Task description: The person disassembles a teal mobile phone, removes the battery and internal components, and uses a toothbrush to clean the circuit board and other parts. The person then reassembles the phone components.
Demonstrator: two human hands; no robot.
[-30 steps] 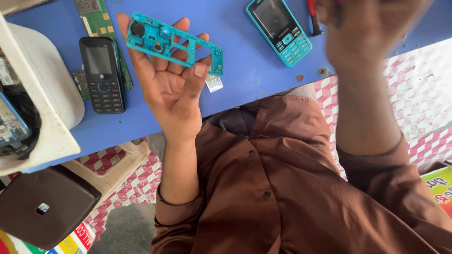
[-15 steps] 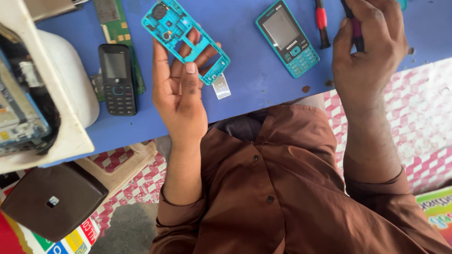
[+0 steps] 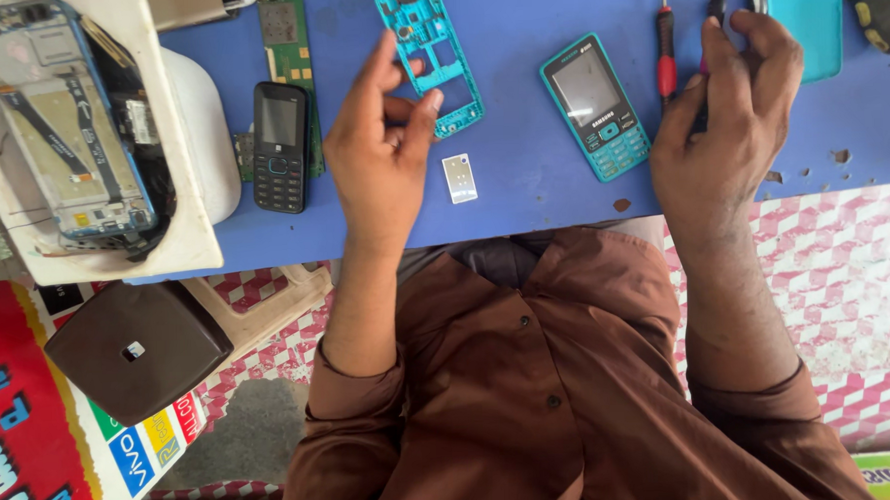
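Hands first: left hand is loosely curled, fingertips pinching the lower edge of the teal phone frame, which lies flat on the blue tabletop at about 12 o'clock from that hand. Right hand is closed around a dark-handled screwdriver; only the top of the tool shows above the fingers, tip hidden.

Near edge of the tabletop: small silver metal plate sits just beside the left hand at its 3 o'clock, loose and not touching the frame. Black keypad phone lies at the left hand's 9 o'clock, partly over a green circuit board.

Middle: assembled teal keypad phone lies between the two hands, screen up. Red-handled screwdriver lies just beside the right hand at its 10 o'clock.

Far: teal back cover at the right hand's 1 o'clock, at the frame edge. White tray at far 9 o'clock holds a stripped smartphone chassis.

Advice for the step, as I judge it: keep the frame pinned flat with the left fingertips so it can't pivot, bring the driver in vertical, seat the tip before turning. Mind the loose plate, easy to sweep off the near edge with the wrist.
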